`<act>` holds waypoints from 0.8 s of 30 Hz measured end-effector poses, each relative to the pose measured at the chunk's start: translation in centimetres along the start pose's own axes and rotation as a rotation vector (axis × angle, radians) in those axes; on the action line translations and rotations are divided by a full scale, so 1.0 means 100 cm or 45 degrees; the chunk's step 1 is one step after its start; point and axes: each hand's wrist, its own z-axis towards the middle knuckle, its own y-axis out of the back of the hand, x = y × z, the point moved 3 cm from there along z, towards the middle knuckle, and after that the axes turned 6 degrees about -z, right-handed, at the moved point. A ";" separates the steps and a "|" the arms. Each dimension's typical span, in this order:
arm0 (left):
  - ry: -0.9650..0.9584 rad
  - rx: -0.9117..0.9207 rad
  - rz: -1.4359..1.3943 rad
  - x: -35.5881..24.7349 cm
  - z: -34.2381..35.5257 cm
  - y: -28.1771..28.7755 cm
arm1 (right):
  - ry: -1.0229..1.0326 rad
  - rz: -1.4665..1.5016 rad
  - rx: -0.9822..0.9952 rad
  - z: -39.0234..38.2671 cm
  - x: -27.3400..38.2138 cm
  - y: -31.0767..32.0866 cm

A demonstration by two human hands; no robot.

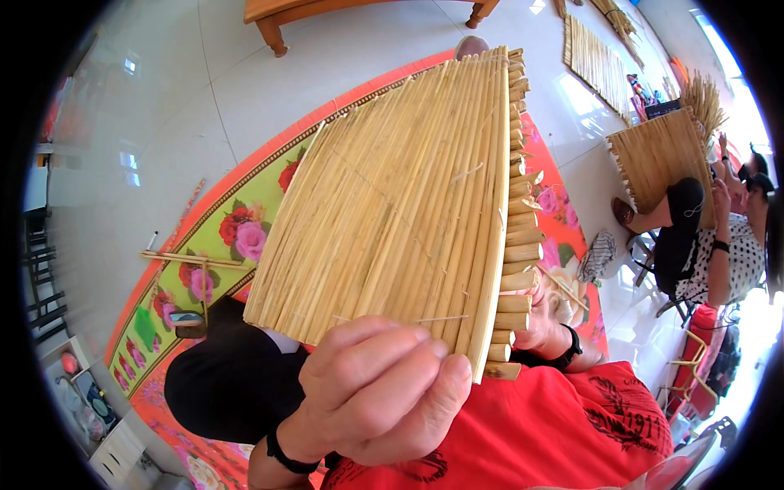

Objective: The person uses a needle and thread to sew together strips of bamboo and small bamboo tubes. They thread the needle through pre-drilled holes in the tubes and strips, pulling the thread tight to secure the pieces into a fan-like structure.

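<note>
A panel of straw-coloured reed stalks [384,204] stands tilted in front of me, its stalks laid side by side. Cut ends of thicker stalks [523,253] stick out along its right edge. My left hand [376,388] is closed at the panel's near edge, thumb and fingertips pressed together against the stalks; what they pinch is hidden. Just above these fingers, a thin pale thread [408,318] lies across the stalks. My right hand [541,320] grips the panel's right edge low down, mostly hidden behind the stalk ends.
A flowered mat [237,233] covers the floor, with loose stalks [196,260] and a small dark object [188,322] at left. A wooden bench [359,10] stands ahead. At right, a seated person [719,261] has another reed panel [665,159]; a further panel [596,65] lies beyond.
</note>
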 end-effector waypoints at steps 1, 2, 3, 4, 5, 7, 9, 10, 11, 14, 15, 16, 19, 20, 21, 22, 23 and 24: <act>0.001 -0.038 -0.009 0.002 -0.001 -0.002 | -0.025 0.024 0.012 -0.001 -0.005 0.003; -0.016 -0.065 -0.004 0.001 -0.002 -0.002 | -0.025 0.051 0.011 -0.001 -0.007 0.004; -0.033 -0.091 0.001 0.001 -0.003 -0.003 | -0.024 0.078 0.009 -0.001 -0.009 0.004; -0.069 -0.108 0.019 0.001 -0.001 -0.004 | -0.022 0.107 0.006 -0.001 -0.011 0.004; -0.103 -0.126 0.042 0.000 0.001 -0.004 | -0.022 0.127 0.013 -0.002 -0.012 0.004; -0.106 -0.126 0.025 0.000 0.002 -0.006 | 0.006 0.155 0.014 -0.002 -0.014 0.006; -0.107 -0.127 0.009 0.000 0.002 -0.006 | 0.061 0.153 0.019 0.000 -0.013 0.007; -0.107 -0.128 0.001 0.000 0.001 -0.007 | 0.089 0.139 0.026 0.001 -0.012 0.007; -0.108 -0.130 -0.007 0.000 0.000 -0.007 | 0.122 0.097 0.043 0.006 -0.008 0.007; -0.130 -0.149 0.018 0.001 -0.001 -0.008 | 0.131 0.062 0.041 0.009 -0.005 0.006; -0.133 -0.158 0.007 0.002 -0.001 -0.008 | 0.116 0.084 0.039 0.009 -0.006 0.006; -0.136 -0.168 -0.004 0.002 -0.001 -0.009 | 0.100 0.106 0.034 0.009 -0.006 0.006; -0.135 -0.175 -0.022 0.003 -0.001 -0.008 | 0.052 0.186 0.035 0.008 -0.006 0.005; -0.134 -0.175 -0.026 0.003 0.000 -0.008 | 0.041 0.190 0.039 0.009 -0.005 0.005; -0.130 -0.172 -0.033 0.004 0.000 -0.007 | 0.045 0.195 0.037 0.009 -0.005 0.005; -0.126 -0.169 -0.040 0.004 0.001 -0.007 | 0.048 0.200 0.034 0.009 -0.004 0.005; -0.123 -0.166 -0.047 0.004 0.001 -0.006 | 0.064 0.205 0.026 0.008 -0.006 0.003; -0.125 -0.176 -0.047 0.004 0.001 -0.007 | 0.081 0.190 0.034 0.009 -0.006 0.003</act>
